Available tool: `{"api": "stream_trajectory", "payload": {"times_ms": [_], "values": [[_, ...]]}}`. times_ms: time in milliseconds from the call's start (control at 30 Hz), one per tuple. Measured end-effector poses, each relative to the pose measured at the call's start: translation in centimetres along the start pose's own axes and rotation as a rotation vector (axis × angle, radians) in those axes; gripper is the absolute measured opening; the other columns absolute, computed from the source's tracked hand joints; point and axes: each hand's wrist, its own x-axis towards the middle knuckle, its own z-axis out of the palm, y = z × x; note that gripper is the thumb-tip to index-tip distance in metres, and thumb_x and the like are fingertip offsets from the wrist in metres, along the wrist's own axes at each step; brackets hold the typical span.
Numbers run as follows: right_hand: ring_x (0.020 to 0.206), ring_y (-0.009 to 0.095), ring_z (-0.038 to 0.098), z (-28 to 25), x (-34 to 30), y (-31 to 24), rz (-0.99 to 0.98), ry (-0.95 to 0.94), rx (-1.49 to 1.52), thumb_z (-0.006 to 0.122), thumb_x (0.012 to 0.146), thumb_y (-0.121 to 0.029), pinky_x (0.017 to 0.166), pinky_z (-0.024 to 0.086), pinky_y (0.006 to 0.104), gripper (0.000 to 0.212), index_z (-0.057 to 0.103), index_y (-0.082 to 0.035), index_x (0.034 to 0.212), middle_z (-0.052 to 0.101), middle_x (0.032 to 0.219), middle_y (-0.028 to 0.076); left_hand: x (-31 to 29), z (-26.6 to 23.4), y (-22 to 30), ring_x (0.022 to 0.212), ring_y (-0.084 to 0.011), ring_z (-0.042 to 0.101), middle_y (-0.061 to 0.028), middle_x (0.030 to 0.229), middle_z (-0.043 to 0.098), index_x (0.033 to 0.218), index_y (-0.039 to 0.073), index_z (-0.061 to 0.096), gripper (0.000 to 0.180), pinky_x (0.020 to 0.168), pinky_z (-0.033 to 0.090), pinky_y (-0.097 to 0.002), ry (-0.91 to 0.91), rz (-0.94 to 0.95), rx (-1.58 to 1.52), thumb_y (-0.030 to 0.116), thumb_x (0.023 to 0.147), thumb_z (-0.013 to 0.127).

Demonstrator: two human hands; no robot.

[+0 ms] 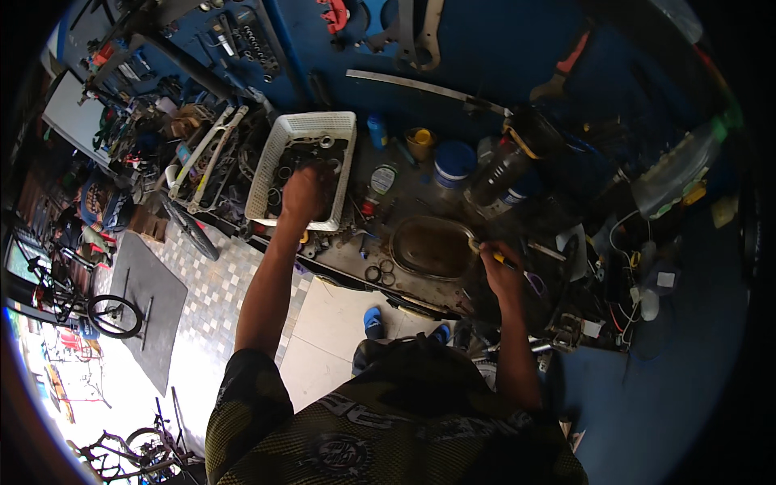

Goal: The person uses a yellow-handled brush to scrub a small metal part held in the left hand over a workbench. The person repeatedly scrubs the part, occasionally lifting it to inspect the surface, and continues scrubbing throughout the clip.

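My left hand (304,194) reaches into a white plastic basket (260,187) that holds metal rings and dark parts. Its fingers are dark and hard to make out against the contents, so I cannot see whether they grip anything. My right hand (503,273) is closed round a small brush (505,259) with a yellow and black handle. The pale end of the brush lies at the right rim of an oval metal tray (394,252) with brown liquid in it. Several loose rings (380,273) rest on the bench just left of the tray.
Behind the tray stand a blue-lidded tub (454,164), a yellow cup (420,142), a blue bottle (377,131) and a clear bottle with a red cap (380,184). Bicycle frame parts (212,153) crowd the left; cables (630,267) hang at the right. Tools line the blue wall.
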Motion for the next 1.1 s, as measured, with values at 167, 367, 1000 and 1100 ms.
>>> {"api": "stream_trajectory", "payload": {"times_ms": [167,367,1000,1100], "values": [[0.078,0.012,0.065,0.1,0.7,-1.3,0.025,0.018,-0.008,0.078,0.092,-0.021,0.074,0.049,0.0308,0.015,0.077,-0.006,0.094,0.071,0.077,0.004,-5.7,8.0,10.4,0.085,-0.0389,0.077,-0.0216,0.092,0.076,0.105,0.009,0.079,0.019,0.078,0.063,-0.0496,-0.339,0.470,-0.153,0.014,0.088,0.072],[0.074,0.018,0.063,0.2,0.9,-1.9,-0.136,0.031,-0.142,0.080,0.089,-0.020,0.074,0.049,0.0340,0.012,0.077,-0.009,0.091,0.070,0.074,0.006,-8.7,15.4,14.6,0.096,-0.0388,0.076,-0.0199,0.100,0.077,0.103,0.009,0.079,0.018,0.082,0.064,-0.0499,-0.603,0.445,0.094,0.011,0.089,0.068],[0.079,0.031,0.067,1.2,0.8,0.8,-0.208,-0.081,-0.380,0.083,0.081,-0.035,0.077,0.052,0.0451,0.020,0.078,-0.018,0.090,0.071,0.074,0.007,-7.5,20.8,11.5,0.086,-0.0390,0.076,-0.0221,0.096,0.076,0.104,0.005,0.078,0.017,0.081,0.063,-0.0472,-0.510,0.337,-0.241,0.015,0.095,0.068],[0.079,0.032,0.067,1.3,0.9,1.1,-0.258,-0.083,-0.403,0.083,0.080,-0.037,0.078,0.052,0.0467,0.021,0.078,-0.019,0.089,0.071,0.073,0.006,-7.3,18.2,12.1,0.083,-0.0292,0.077,-0.0155,0.096,0.077,0.107,0.002,0.074,0.015,0.077,0.064,-0.0396,-0.584,-0.093,-0.753,0.009,0.097,0.066]]}}
